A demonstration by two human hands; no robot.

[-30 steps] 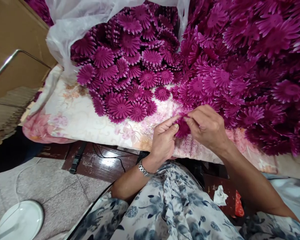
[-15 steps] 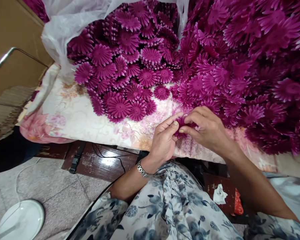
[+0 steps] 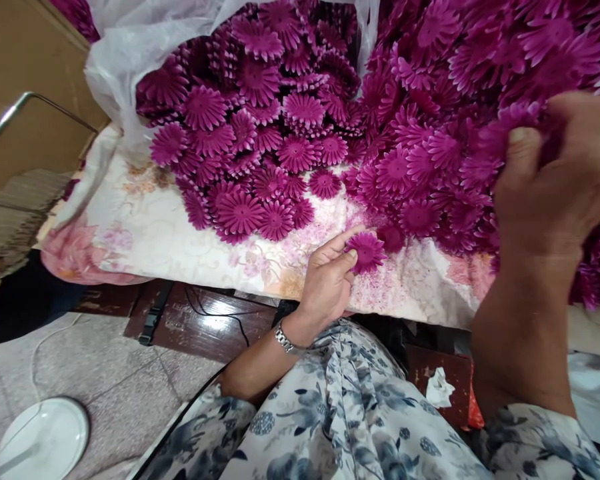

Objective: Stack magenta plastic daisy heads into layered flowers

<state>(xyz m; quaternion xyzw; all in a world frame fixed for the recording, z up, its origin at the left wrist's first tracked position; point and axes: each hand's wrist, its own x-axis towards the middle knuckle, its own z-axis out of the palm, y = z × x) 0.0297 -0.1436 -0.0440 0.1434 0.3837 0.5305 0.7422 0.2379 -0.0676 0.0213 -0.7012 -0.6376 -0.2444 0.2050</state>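
My left hand (image 3: 329, 280) pinches a purple artificial flower head (image 3: 367, 252) between thumb and fingers, just above the front of the cloth. The flower's petals face up and its centre shows. My right hand (image 3: 555, 170) is over the large heap of loose purple flower heads (image 3: 440, 153) on the right. Its thumb and fingers are curled, with purple petals (image 3: 505, 127) between and beside them. Motion blurs this hand, and part of its grip is hidden. Another flower head (image 3: 391, 237) lies just right of the one in my left hand.
Stacked purple flower heads (image 3: 255, 83) spill from a clear plastic bag (image 3: 113, 80). A floral cloth (image 3: 145, 233) covers the work surface, with purple specks near my left hand. At the left are a cardboard box (image 3: 30, 73) and a metal bar (image 3: 10, 120). A round white base (image 3: 45, 437) stands on the floor.
My right hand has left the flower at my left hand and moved right and up to the heap. My left hand stays in place with its flower, now in plain view.
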